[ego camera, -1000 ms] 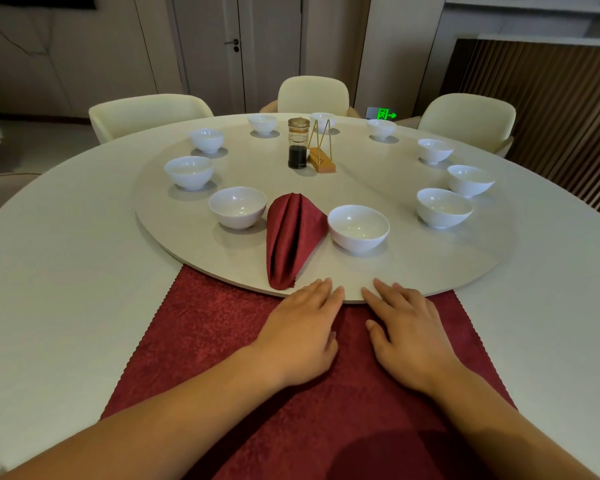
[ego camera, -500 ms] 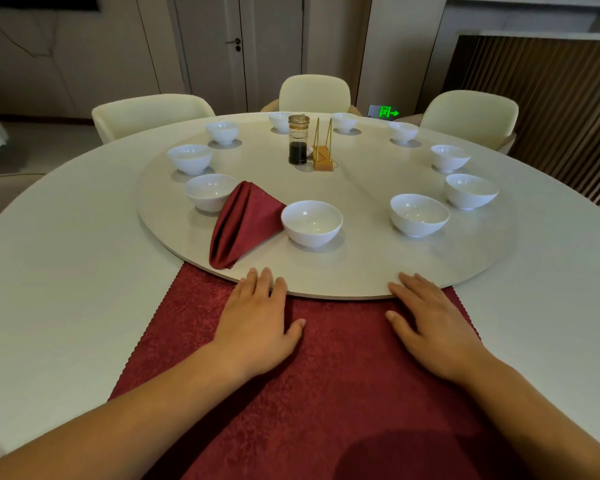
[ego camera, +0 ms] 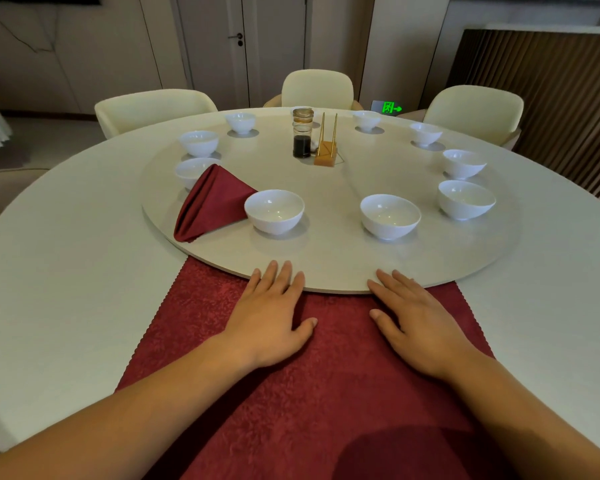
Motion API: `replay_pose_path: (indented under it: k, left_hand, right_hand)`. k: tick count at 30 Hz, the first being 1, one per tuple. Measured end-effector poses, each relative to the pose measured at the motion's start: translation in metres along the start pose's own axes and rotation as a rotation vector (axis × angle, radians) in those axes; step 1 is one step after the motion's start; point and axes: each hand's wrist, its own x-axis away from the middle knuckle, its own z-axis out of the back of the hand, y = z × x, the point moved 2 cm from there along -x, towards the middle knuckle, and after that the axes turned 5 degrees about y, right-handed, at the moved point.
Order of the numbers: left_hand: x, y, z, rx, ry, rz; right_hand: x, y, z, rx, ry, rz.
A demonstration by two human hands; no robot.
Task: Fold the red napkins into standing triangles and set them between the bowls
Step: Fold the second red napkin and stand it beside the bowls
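Left hand (ego camera: pixel 271 317) and right hand (ego camera: pixel 421 327) lay flat on the unfolded napkin (ego camera: pixel 340 375) at lower centre, fingers straight, tips on the turntable (ego camera: pixel 326 258) rim. A jerky spin could topple the folded napkin (ego camera: pixel 212 202), left of centre between bowls (ego camera: pixel 274 211).

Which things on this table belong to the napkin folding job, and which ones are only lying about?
For the job: folded red napkin; flat red napkin; white bowls; turntable.
Only lying about: sauce jar; gold-rod stand; chairs.
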Motion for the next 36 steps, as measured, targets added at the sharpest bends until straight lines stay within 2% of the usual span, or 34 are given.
replay_pose_path:
  k: [15,19,22,25,29,33,36]
  left_hand:
    - [0.006,-0.025,-0.011,0.022,0.06,-0.014]
    - [0.016,-0.023,-0.006,0.034,0.119,0.011]
    - [0.039,-0.008,0.007,0.086,0.197,-0.01]
    - [0.073,0.011,0.016,0.136,0.112,-0.025]
    - [0.114,0.029,0.015,0.101,-0.024,0.007]
    - [0.127,0.029,0.001,0.128,-0.103,0.017]
    - [0.128,0.027,-0.004,0.141,-0.09,0.022]
  right_hand:
    - [0.002,-0.023,-0.005,-0.024,-0.026,0.007]
    - [0.025,-0.032,0.019,-0.099,0.06,-0.012]
    - [0.064,-0.041,0.037,-0.192,-0.037,0.003]
    - [0.104,-0.051,0.047,-0.305,-0.183,-0.002]
    - [0.129,-0.053,0.047,-0.288,-0.276,0.0]
    - [0.131,-0.053,0.043,-0.242,-0.303,-0.015]
    - [0.129,-0.055,0.041,-0.299,-0.311,-0.053]
